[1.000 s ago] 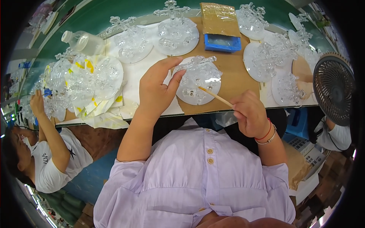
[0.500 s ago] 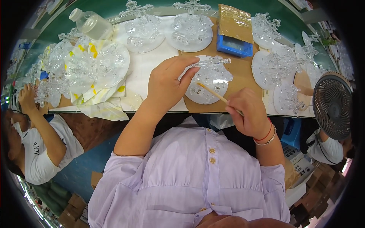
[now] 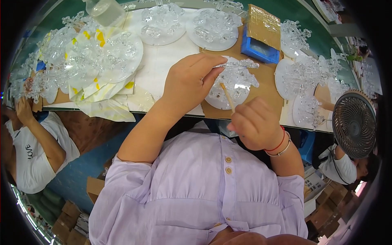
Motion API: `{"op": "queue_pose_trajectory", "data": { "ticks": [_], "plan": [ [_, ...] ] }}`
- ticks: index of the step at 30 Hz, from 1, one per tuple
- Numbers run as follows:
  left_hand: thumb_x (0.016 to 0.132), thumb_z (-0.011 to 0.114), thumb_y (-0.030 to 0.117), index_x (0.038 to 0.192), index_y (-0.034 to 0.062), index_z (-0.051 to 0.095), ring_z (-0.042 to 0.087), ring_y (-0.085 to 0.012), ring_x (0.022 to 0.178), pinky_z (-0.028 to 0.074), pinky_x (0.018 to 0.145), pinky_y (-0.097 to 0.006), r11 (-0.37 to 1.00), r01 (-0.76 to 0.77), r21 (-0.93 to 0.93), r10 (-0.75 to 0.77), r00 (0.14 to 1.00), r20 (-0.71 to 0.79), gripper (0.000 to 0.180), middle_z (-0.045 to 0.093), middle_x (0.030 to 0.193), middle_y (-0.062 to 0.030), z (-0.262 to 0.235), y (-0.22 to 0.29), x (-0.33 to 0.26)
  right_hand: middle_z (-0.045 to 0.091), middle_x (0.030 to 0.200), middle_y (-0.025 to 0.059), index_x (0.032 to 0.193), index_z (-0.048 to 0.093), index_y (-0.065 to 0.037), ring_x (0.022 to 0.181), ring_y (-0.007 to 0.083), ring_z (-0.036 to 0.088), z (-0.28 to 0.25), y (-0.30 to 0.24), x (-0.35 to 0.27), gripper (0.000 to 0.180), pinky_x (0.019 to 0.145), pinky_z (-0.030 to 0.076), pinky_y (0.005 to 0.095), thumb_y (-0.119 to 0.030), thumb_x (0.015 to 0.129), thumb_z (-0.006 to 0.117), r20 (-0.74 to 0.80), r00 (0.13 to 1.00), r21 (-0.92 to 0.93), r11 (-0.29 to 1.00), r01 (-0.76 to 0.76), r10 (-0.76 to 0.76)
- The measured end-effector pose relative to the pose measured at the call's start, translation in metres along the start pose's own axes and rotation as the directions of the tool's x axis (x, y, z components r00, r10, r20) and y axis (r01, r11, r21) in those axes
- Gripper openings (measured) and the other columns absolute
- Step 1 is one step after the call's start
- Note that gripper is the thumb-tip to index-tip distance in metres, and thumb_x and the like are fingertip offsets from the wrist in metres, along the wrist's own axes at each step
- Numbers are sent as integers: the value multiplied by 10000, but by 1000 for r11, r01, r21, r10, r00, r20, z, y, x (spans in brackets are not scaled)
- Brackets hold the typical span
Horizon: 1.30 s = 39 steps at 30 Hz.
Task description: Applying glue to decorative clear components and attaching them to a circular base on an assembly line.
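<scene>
A round white plate with clear plastic parts [image 3: 233,86] lies on a brown cardboard sheet in front of me. My left hand [image 3: 190,79] pinches a clear plastic piece [image 3: 244,64] at the far edge of that plate, thumb and forefinger together on its left end. In my closed right hand [image 3: 257,123] is a thin wooden stick [image 3: 228,98]. The stick slants away from me, and its darker tip is over the plate among the clear parts. Whether the tip touches them I cannot tell.
Behind stands a blue box [image 3: 261,49] under a taped cardboard flap [image 3: 264,26]. Similar plates [image 3: 163,36] with clear parts surround me. At left lies a yellow-spotted sheet [image 3: 107,106], with a translucent bottle [image 3: 105,11] beyond. A black fan [image 3: 354,123] is at right. Co-workers sit on both sides.
My right hand has drawn slightly nearer and left, and the stick now points more steeply away from me. My left hand keeps its pinch on the clear piece. The view has shifted a little.
</scene>
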<state>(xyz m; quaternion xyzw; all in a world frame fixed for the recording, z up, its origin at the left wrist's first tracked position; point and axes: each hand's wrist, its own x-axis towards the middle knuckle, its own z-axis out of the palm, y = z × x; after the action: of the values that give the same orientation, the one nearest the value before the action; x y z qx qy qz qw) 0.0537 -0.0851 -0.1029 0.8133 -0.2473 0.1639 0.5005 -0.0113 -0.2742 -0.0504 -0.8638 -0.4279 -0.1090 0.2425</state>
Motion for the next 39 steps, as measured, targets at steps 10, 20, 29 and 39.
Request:
{"op": "queue_pose_trajectory", "data": {
  "ticks": [10, 20, 29, 39],
  "plan": [
    [789, 722, 60, 1003, 95, 704, 662, -216, 812, 517, 694, -294, 1000, -18, 11, 18, 1000, 5, 218, 708, 930, -55, 0, -3, 1, 580, 763, 88, 782, 547, -32, 605, 197, 521, 24, 2, 10, 234, 533, 395, 308, -219, 836, 678, 3, 978, -286, 937, 201, -209],
    [794, 721, 73, 974, 92, 696, 662, -212, 802, 519, 675, -292, 998, -45, 41, 45, 999, 1, 183, 708, 926, -46, 1, -6, 0, 537, 658, 61, 763, 532, -34, 546, 189, 486, 16, -5, 9, 290, 501, 369, 299, -268, 844, 682, -20, 982, -198, 964, 178, -185],
    [788, 725, 61, 995, 92, 696, 658, -214, 783, 512, 657, -293, 999, -32, 0, 32, 999, 38, 212, 707, 916, -53, -1, -6, 2, 572, 750, 82, 794, 539, -37, 594, 197, 502, 21, 4, 14, 232, 526, 376, 297, -214, 852, 677, -48, 983, -219, 962, 161, -175],
    [787, 710, 63, 953, 73, 681, 640, -235, 713, 509, 612, -321, 997, -81, -8, 81, 996, -23, 169, 676, 833, -66, 3, -5, 4, 608, 802, 128, 935, 532, -14, 699, 332, 586, -4, 13, 23, 95, 619, 469, 372, -40, 888, 610, -271, 885, -28, 916, -400, 378]
  ]
}}
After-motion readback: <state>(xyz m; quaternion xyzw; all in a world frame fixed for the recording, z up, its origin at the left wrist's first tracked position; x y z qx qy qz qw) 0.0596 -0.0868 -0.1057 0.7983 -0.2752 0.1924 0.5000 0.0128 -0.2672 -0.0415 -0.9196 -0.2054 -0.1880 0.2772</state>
